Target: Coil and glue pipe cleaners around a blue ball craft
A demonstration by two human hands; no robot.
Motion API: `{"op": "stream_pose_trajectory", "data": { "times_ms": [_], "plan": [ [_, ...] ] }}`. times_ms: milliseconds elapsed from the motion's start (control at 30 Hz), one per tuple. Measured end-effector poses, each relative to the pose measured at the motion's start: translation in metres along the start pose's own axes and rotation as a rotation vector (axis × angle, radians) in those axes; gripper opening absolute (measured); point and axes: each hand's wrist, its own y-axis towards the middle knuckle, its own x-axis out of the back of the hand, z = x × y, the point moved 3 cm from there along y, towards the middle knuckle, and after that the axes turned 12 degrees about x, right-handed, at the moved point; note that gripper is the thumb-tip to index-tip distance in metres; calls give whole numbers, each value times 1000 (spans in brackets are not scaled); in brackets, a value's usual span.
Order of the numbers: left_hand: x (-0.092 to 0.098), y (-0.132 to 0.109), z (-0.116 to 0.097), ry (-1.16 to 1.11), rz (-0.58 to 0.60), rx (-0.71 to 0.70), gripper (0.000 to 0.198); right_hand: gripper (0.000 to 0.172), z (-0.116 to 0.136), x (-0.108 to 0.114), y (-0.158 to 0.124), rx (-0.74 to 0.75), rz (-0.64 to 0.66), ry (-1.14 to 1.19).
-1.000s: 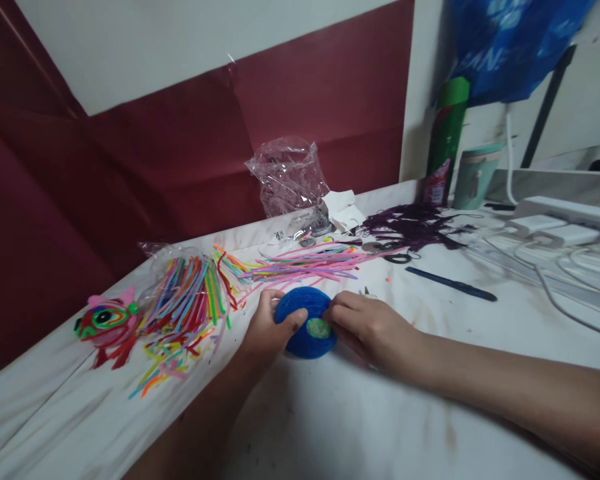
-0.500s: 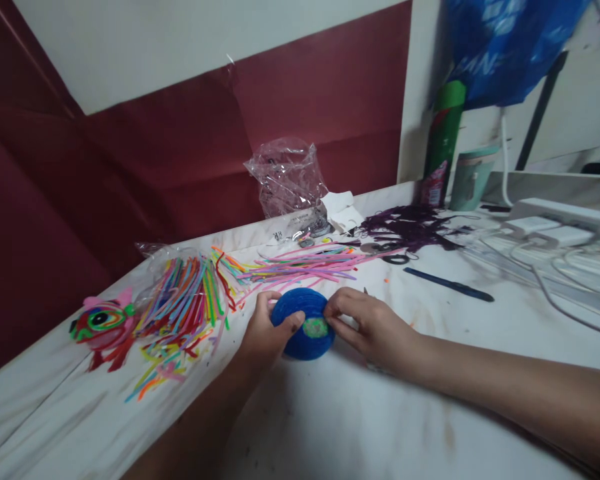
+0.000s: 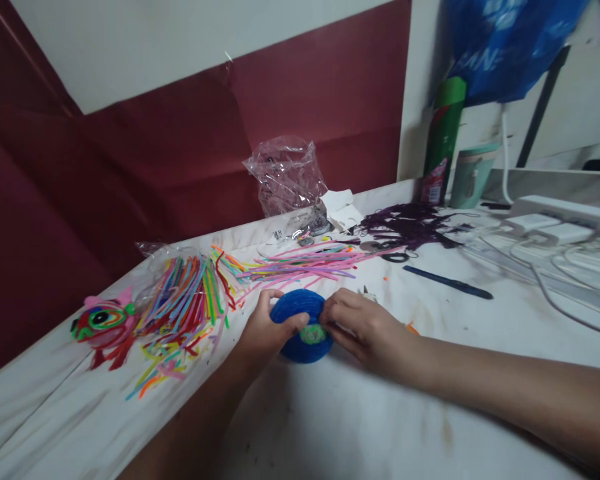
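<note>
A round blue coiled craft piece (image 3: 295, 313) with a green centre (image 3: 313, 334) sits low over the white table. My left hand (image 3: 265, 330) wraps round its left side, thumb across the front. From the right, my right hand (image 3: 357, 323) pinches at the green centre with its fingertips pressed together. Just beyond the hands lies a spread of several coloured pipe cleaners (image 3: 190, 300), and pink ones (image 3: 310, 263) stretch toward the right.
A red, pink and green craft fish (image 3: 103, 323) lies at the left. At the back stand a clear plastic bag (image 3: 287, 177), purple strands (image 3: 410, 227), a green can (image 3: 443, 143) and a teal cup (image 3: 473, 177). A blue pen (image 3: 447, 283), scissors (image 3: 393, 255), white cables and chargers (image 3: 555, 230) lie right.
My right hand's fingers have moved further over the green centre, covering more of it. The blue piece and left hand have barely shifted.
</note>
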Motion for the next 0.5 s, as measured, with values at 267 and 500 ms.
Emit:
{"op": "stream_pose_trajectory", "data": {
  "times_ms": [267,500],
  "plan": [
    [3,1,-1,15,100,-25,62,17,4,1,2,12,-7,32],
    [1,12,7,-302,56,12,57,12,-10,8,3,-162,-104,95]
  ]
}}
